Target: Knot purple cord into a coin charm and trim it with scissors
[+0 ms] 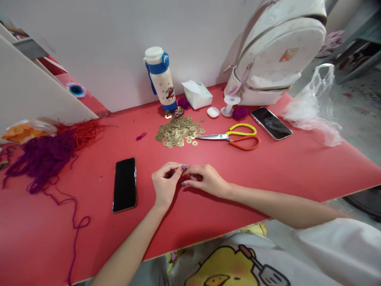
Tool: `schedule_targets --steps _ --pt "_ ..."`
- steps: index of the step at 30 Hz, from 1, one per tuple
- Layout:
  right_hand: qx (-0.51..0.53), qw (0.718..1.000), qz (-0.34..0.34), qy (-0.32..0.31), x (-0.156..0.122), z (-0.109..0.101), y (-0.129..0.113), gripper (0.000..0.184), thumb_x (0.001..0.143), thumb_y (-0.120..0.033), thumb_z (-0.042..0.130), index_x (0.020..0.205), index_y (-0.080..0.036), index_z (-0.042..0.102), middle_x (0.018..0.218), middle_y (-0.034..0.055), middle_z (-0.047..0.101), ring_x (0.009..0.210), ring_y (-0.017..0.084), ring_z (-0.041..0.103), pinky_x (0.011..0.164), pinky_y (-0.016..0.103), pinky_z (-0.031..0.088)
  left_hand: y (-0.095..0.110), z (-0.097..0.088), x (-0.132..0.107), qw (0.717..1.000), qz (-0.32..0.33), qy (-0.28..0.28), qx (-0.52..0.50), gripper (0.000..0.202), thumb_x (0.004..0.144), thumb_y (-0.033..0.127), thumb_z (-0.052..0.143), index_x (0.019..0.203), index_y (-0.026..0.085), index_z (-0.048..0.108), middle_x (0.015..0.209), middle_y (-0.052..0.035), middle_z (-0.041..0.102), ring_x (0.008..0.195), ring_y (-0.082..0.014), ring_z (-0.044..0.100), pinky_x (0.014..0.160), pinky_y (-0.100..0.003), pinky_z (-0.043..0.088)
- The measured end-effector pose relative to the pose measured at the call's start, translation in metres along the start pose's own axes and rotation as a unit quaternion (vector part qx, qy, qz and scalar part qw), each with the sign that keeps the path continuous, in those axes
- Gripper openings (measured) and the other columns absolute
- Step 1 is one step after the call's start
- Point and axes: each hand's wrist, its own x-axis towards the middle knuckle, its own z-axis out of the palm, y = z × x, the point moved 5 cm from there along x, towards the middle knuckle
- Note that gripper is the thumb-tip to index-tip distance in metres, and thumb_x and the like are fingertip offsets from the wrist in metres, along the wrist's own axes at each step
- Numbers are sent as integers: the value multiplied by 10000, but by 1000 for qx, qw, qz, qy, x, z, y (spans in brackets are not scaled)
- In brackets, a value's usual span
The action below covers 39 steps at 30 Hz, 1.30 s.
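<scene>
My left hand (166,180) is closed in a pinch, thumb against index finger, above the red tabletop. Whatever it pinches is too small to make out. My right hand (210,180) meets it from the right, its index finger at the left fingertips and its thumb spread apart lower down. Just beyond both hands lies a pile of brass-coloured coins (177,131) with holes in them. Scissors (228,136) with one yellow and one orange handle lie right of the pile, blades pointing left. A dark-screened phone (125,184) rests left of my left hand.
Purple yarn (44,157) and red yarn (86,133) are heaped at left, one strand trailing frontward. A bottle (160,79), tissue pack (199,95), white spool (229,106) and backpack (276,55) stand along the back. Another phone (271,123) and a plastic bag (315,107) lie right.
</scene>
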Motion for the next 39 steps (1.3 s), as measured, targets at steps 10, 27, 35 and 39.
schedule_targets --steps 10,27,35,39 --pt "61 991 -105 56 2 -20 -15 166 975 -249 523 886 -182 647 805 33 617 739 145 573 689 262 450 -5 2 3 997 23 -25 72 89 798 233 692 759 177 750 796 -49 742 728 -170 675 662 -261 530" --pt "103 984 -3 143 9 -37 0 195 945 -297 526 821 -176 615 718 2 544 630 122 483 608 259 405 -1 7 2 995 25 -67 64 124 844 276 678 839 189 767 874 -62 744 797 -183 694 701 -272 557" --pt "117 983 -28 135 9 -40 -4 295 955 -345 516 727 -174 592 718 12 557 647 123 491 621 266 398 4 7 2 994 47 -60 73 117 843 262 679 838 184 766 885 -70 751 815 -186 696 727 -279 559" --pt "69 984 -37 163 10 -45 1 221 947 -307 543 789 -182 634 708 -3 532 638 123 470 622 268 392 6 6 1 994 61 -52 72 111 845 244 668 841 187 763 892 -68 751 823 -182 698 736 -274 566"
